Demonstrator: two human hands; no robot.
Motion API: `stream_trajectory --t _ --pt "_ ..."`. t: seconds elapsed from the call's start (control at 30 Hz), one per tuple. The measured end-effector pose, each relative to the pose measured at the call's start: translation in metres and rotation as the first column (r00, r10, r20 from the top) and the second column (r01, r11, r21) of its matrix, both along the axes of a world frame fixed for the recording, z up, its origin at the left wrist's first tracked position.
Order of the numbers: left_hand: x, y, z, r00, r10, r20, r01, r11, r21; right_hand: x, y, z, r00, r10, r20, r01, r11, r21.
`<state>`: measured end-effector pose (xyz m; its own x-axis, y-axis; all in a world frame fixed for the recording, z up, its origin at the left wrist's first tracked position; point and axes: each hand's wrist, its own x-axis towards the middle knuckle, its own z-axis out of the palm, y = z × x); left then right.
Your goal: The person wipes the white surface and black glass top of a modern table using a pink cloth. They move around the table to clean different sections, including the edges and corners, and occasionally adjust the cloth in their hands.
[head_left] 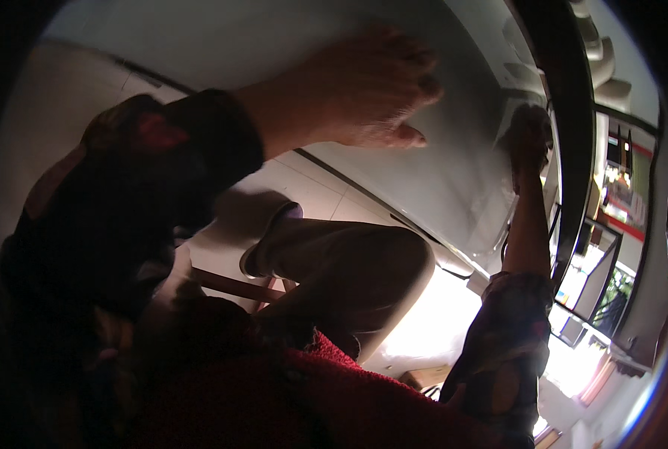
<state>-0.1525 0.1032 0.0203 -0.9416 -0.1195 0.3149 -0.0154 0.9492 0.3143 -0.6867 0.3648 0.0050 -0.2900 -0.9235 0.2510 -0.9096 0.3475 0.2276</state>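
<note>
My left hand [370, 92] reaches across a pale, glossy panel [424, 185], back of the hand towards me. Its fingers are bent and the thumb stands apart; nothing shows in it. Whether it touches the panel I cannot tell. My right hand [527, 134] is farther right, in shadow beside the panel's far side and close to a dark curved frame [572, 140]. Its fingers are too dark to make out, and whether it holds something is unclear. Both forearms come out of dark patterned sleeves.
Below the panel's lower edge lies a tiled floor [317, 188]. My bent knee [407, 252] is close to that edge. A reddish-brown bar [233, 285] runs beneath my leg. Bright light and a wooden piece [426, 376] are at the lower right; shelves [626, 185] stand beyond the frame.
</note>
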Motion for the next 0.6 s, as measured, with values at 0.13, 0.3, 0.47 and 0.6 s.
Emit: stream_trajectory --t 0.13,0.3,0.47,0.6 --pt "0.002 -0.004 0.004 0.998 -0.038 -0.058 0.039 0.999 0.018 -0.008 -0.010 0.006 0.989 -0.137 -0.048 0.143 0.972 0.186" --pt "0.005 0.000 0.022 0.987 -0.089 0.136 0.082 0.995 0.054 0.148 -0.026 0.035 0.861 -0.484 -0.154 0.507 0.841 0.189" --pt "0.008 -0.004 0.003 0.993 -0.112 0.026 0.113 0.991 -0.071 0.275 -0.036 0.021 0.985 -0.145 -0.097 0.142 0.989 -0.033" --pt "0.000 -0.005 -0.004 0.992 -0.125 -0.015 0.124 0.991 -0.043 0.352 -0.031 0.033 0.993 -0.059 0.102 0.069 0.993 -0.094"
